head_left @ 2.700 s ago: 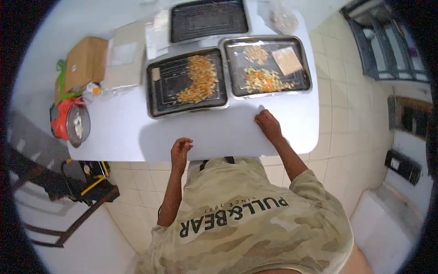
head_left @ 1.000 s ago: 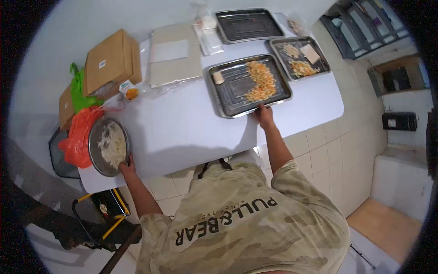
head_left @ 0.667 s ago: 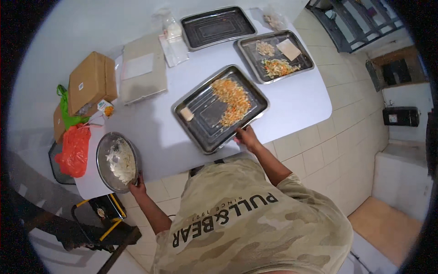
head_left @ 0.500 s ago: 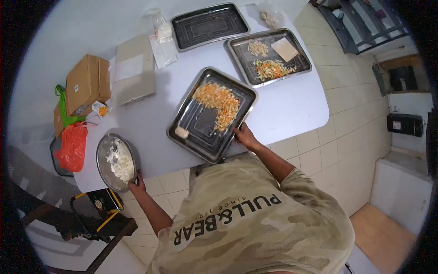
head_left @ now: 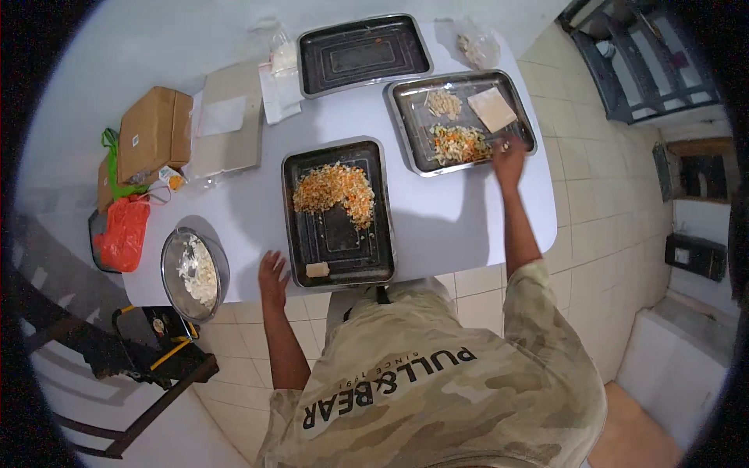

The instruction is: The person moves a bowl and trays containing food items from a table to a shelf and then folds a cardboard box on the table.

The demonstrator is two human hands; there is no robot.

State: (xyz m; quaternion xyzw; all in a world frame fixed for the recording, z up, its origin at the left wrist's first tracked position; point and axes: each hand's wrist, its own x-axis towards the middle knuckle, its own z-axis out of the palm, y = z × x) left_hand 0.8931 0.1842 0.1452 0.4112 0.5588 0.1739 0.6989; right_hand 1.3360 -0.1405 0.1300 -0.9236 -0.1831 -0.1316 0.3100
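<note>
My right hand (head_left: 509, 161) reaches over the front right corner of the right-hand metal tray (head_left: 421, 168), its fingers curled beside the chopped vegetables; what they hold, if anything, is too small to make out. That tray also bears a pile of pale pieces (head_left: 444, 104) and a stack of square wrappers (head_left: 492, 109). Left of the near tray (head_left: 339, 265), my left hand (head_left: 273, 278) is open at the table edge, fingers spread, holding nothing. The near tray carries a curved heap of chopped orange and white vegetables (head_left: 335, 191) and a small pale roll (head_left: 317, 270).
A metal bowl (head_left: 169, 273) of white food stands at the table's left front edge. Behind it are a red plastic bag (head_left: 125, 234) and a cardboard box (head_left: 156, 136). A dark tray (head_left: 363, 58) and a clear bag (head_left: 477, 48) sit at the back.
My left hand has let go of the bowl and moved right. The near tray has been turned straighter and shifted left; my right hand has left it and reached to the right-hand tray.
</note>
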